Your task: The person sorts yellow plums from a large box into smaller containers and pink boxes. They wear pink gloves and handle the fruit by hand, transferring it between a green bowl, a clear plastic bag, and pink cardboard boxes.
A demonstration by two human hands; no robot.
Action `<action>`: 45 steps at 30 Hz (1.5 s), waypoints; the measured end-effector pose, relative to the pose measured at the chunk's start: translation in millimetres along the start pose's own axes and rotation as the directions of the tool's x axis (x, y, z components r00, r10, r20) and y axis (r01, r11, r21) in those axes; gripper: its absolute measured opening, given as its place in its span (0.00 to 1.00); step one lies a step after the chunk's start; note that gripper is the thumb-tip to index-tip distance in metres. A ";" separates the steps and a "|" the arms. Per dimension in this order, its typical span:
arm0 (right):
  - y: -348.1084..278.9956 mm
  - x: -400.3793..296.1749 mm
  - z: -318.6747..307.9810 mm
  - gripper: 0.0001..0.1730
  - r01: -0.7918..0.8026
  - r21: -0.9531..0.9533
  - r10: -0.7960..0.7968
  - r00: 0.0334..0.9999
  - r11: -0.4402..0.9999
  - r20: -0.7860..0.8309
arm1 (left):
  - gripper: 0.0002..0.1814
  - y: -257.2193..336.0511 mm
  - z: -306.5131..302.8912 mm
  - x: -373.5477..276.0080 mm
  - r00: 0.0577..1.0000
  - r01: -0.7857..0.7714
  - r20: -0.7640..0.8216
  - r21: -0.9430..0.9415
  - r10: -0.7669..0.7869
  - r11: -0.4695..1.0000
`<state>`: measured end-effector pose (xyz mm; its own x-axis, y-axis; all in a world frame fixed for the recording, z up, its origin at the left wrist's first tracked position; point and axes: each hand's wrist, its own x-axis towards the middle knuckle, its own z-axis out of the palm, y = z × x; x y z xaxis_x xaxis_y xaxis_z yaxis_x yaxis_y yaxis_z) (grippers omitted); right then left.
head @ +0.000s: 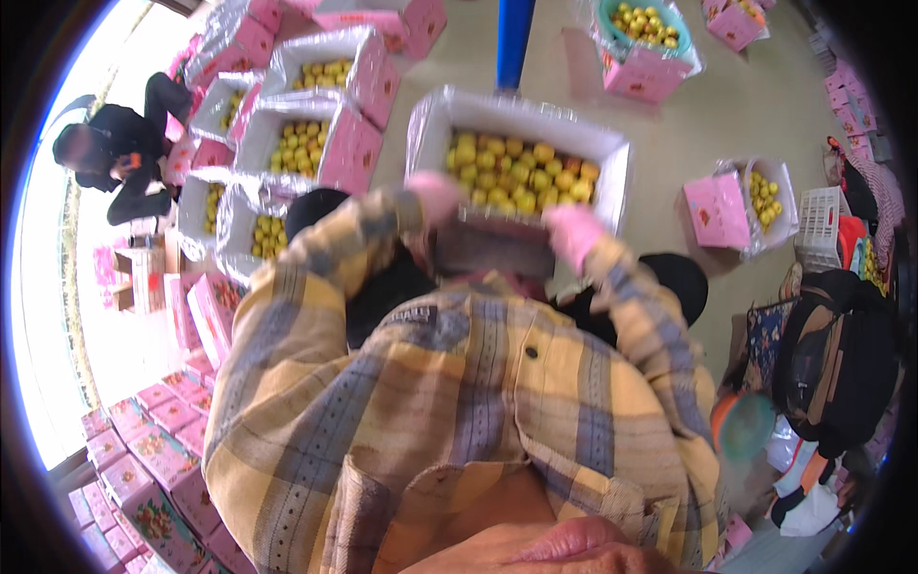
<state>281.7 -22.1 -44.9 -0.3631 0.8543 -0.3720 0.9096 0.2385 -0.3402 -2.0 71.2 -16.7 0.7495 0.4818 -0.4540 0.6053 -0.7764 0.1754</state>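
A large carton lined with white sheet and clear plastic film stands before me. Small round yellow-green fruit, some with a reddish blush, cover its bottom. My left hand, in a pink glove, is at the carton's near left corner and blurred by motion. At the near right part of the rim is my right hand, also pink-gloved and blurred. The fingers of both hands are too smeared to show whether they hold anything. Between my knees, the carton's near outer wall lies in shadow.
Several lined pink cartons of fruit stand at the left, near a seated person. A blue post rises behind my carton. A teal basin of fruit tops another carton. At right are a smaller carton and a black backpack.
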 end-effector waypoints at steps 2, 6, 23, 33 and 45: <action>-8.9 4.0 -39.2 0.05 -0.040 -0.089 0.035 0.998 0.995 -0.060 | 0.15 -14.4 -14.9 6.6 0.996 0.056 -0.066 -0.135 -0.065 0.989; -31.5 -24.7 -12.9 0.09 -0.030 -0.142 0.016 0.995 0.989 -0.096 | 0.15 24.1 -10.8 -27.1 0.994 0.100 0.033 0.003 -0.100 0.995; -23.1 -44.4 -37.8 0.15 -0.062 0.447 0.014 0.994 0.892 0.109 | 0.15 11.0 5.2 -72.6 0.998 0.068 0.019 -0.381 -0.066 0.922; 29.3 14.7 -89.7 0.16 0.076 0.773 0.307 0.890 0.630 -0.338 | 0.24 11.4 -34.5 42.3 0.979 0.177 -0.016 -0.419 -0.202 0.891; 34.0 25.0 -107.0 0.10 0.166 0.531 0.240 0.755 0.831 -0.611 | 0.21 17.6 10.5 97.0 0.886 0.334 -0.141 -0.467 -0.442 0.819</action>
<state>325.1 56.7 26.7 0.0673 0.9839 0.1655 0.5885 0.0948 -0.8029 78.6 99.9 -66.9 0.4342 0.8274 -0.3563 0.8712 -0.2852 0.3996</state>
